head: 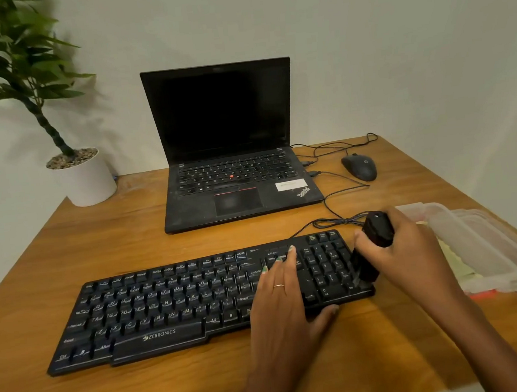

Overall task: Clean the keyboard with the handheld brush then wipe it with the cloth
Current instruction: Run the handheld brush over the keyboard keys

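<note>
On the wooden table [174, 387], right hand [405, 254] grips brush [372, 248] at keyboard's [167, 309] right edge; flat, open left hand [282, 291] should steady it.

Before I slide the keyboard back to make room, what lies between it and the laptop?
In the head view, mostly bare wood between the keyboard and laptop; only the keyboard's thin black cable loops across at the right.

Left hand [283, 291] hides keyboard [154, 310] keys; plant [7, 55] cropped.
</note>
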A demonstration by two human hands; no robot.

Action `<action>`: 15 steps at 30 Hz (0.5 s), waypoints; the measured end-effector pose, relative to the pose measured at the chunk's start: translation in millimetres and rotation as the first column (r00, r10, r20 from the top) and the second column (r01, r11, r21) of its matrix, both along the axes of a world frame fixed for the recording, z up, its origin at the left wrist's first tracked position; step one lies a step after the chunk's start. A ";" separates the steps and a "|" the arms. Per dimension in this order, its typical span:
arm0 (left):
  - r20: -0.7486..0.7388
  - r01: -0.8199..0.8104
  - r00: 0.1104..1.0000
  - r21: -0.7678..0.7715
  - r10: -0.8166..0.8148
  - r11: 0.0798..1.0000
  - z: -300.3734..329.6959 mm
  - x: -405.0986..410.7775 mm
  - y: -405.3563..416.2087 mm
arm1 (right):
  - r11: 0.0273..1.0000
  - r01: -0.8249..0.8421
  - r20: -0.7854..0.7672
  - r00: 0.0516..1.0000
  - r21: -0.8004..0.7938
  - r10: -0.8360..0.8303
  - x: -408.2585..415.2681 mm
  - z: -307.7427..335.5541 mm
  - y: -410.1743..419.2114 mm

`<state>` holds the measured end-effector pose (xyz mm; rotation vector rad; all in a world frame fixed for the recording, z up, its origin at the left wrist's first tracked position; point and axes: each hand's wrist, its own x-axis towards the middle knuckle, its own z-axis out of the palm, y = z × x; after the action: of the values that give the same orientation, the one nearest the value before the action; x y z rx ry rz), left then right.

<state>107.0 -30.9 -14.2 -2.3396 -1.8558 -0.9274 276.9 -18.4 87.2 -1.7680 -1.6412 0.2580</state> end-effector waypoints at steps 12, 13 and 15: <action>0.009 0.014 1.000 0.011 -0.014 1.000 0.1 0.5 -1.7 | 0.997 -0.070 -0.048 0.996 -0.018 0.069 -24.1 0.5 1.3; 0.023 0.032 0.999 0.014 -0.032 0.999 -1.0 0.1 -1.3 | 0.989 -0.141 -0.043 0.989 -0.037 0.139 -31.0 0.8 -4.2; 0.040 0.067 0.997 0.013 -0.067 0.998 -2.2 -0.9 -0.4 | 0.962 -0.251 -0.017 0.968 -0.109 0.251 -41.2 1.6 -13.3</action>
<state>106.1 -31.3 -16.4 -2.4081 -1.7908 -0.9966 235.6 -31.7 88.7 -1.6342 -1.8822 0.4760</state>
